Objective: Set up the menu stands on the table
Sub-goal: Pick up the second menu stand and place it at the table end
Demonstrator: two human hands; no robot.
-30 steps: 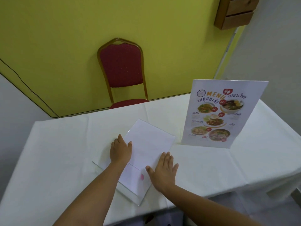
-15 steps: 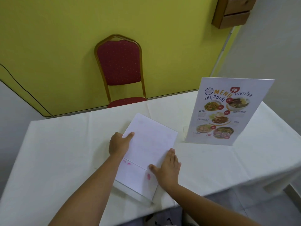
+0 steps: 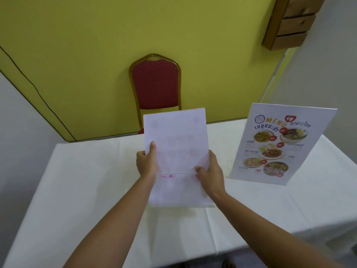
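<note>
A clear acrylic menu stand point(image 3: 176, 144) with a white sheet inside, its blank back toward me, is raised off the white-clothed table point(image 3: 77, 190). My left hand point(image 3: 146, 161) grips its left edge with the thumb on the front. On its lower right edge my right hand point(image 3: 209, 169) holds it. Faint pink print shows through the paper. A second menu stand point(image 3: 278, 144) with colourful food pictures and the word MENU stands upright on the table to the right.
A red padded chair point(image 3: 155, 86) with a gold frame stands behind the table against the yellow wall. A wooden box point(image 3: 289, 22) hangs on the wall at the top right. The table's near edge runs along the bottom.
The stand lay flat on the table under both palms a second ago. Both hands have taken its sides and lifted it upright in front of me.
</note>
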